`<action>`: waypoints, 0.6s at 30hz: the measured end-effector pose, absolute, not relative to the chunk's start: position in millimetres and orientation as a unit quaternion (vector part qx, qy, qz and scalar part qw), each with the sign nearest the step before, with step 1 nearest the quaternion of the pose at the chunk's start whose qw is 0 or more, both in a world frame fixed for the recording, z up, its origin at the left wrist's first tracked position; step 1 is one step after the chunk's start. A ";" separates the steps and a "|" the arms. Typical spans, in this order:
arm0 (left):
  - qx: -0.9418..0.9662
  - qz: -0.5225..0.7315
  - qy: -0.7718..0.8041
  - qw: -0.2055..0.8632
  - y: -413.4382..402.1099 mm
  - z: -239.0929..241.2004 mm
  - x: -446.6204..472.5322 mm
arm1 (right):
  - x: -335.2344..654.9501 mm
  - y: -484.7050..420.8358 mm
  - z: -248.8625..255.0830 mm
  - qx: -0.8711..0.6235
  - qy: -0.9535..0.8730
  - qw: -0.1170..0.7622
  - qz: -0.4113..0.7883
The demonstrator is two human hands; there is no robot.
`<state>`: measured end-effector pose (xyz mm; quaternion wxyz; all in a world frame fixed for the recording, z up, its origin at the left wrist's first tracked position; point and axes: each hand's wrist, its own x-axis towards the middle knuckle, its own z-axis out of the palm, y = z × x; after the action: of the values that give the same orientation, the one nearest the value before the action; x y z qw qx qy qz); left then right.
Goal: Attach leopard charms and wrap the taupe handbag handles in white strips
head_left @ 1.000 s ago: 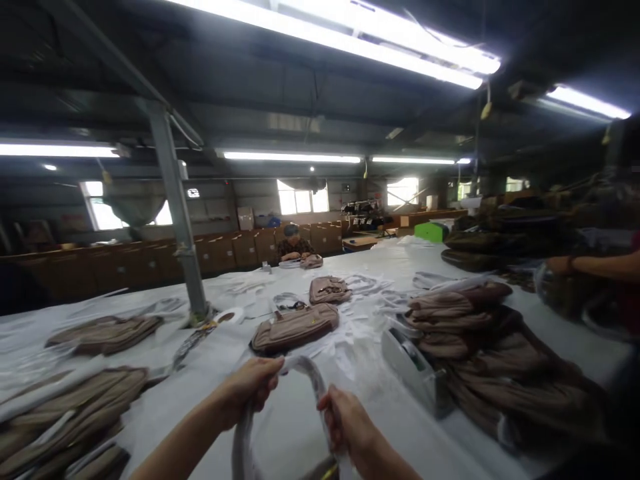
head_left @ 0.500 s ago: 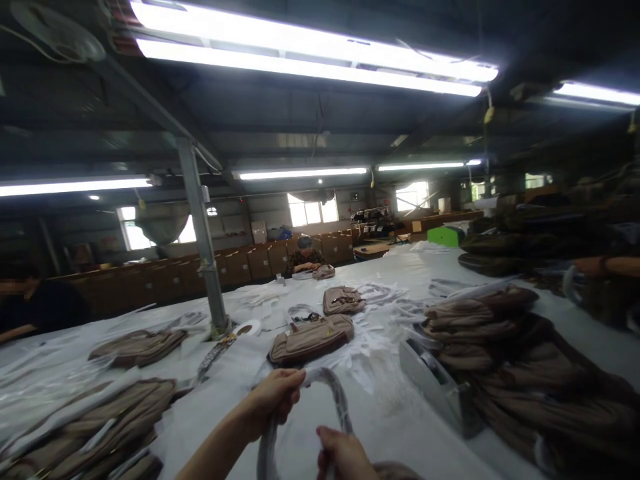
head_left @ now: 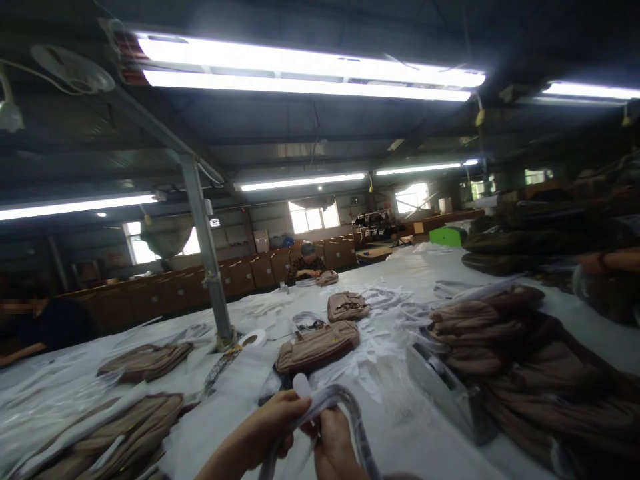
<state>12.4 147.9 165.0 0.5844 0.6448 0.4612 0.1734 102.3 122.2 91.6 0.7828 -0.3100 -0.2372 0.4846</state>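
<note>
Low in the middle of the head view, a bag handle (head_left: 356,412) arches up in a pale, shiny wrapping. My left hand (head_left: 270,423) is closed around its left side, thumb on top. My right hand (head_left: 337,443) is inside the arch, fingers pinched close to my left hand's fingertips. A white strip (head_left: 301,385) pokes up past my left thumb, and its lower part runs down between the hands at my right fingers. Most of the bag below the handle is out of view. Just beyond my hands lies a brown bag (head_left: 317,348).
White sheets cover the table (head_left: 415,273). Brown bags are piled at right (head_left: 550,373) and left (head_left: 125,433). A grey bin (head_left: 445,393) stands by the right pile. A metal post (head_left: 205,253) rises beside a tape roll (head_left: 253,338). A co-worker (head_left: 306,263) sits opposite.
My right hand has moved up and left under the handle, close to my left hand. The white strip's end now shows above my left thumb. The view has shifted slightly.
</note>
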 end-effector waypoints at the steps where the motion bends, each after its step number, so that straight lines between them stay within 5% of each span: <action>1: 0.651 0.169 0.462 0.578 149.1 164.6 12.0 | 102.5 118.9 95.0 -0.295 -0.220 0.784 0.501; 9: 0.643 0.207 0.460 0.576 159.6 159.8 7.9 | 125.3 102.3 78.7 -0.412 -0.201 0.648 0.608; 18: 0.644 0.224 0.427 0.595 157.5 173.1 8.6 | 155.8 72.1 116.8 -0.248 -0.430 0.639 0.587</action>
<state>8.6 157.5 173.1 0.5948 0.6436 0.4265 0.2240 155.8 72.1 116.8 0.6391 -0.2482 -0.4301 0.5873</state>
